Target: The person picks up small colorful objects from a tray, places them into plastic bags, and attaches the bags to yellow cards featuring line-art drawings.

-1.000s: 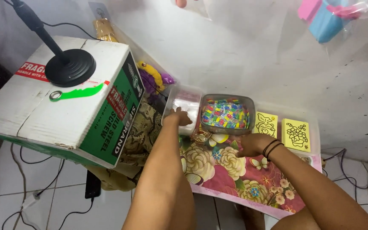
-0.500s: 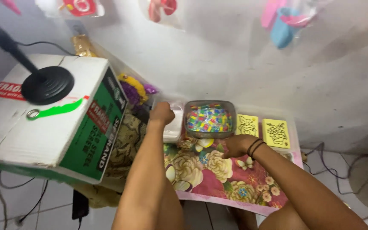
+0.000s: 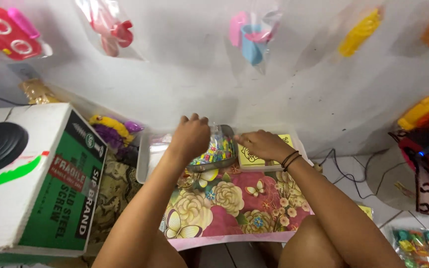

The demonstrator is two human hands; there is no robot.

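Resting at frame centre, the left hand (image 3: 190, 137) is curled on the bead tray (image 3: 218, 150); the right hand (image 3: 263, 144) grip is spread over a yellow card (image 3: 250, 158).

— How's the light?
— Bright and even, soft daylight feel; the white wall (image 3: 294, 89) looks a little washed out.
— Shadows?
— Faint ones on that wall beneath the hanging plastic bags (image 3: 254, 34), which show some glare.
— Sharpness?
— Decent near the flowered cloth (image 3: 234, 203). Towards the edges, away from that cloth, lines bend and the cardboard box (image 3: 40, 188) stretches, slightly soft.
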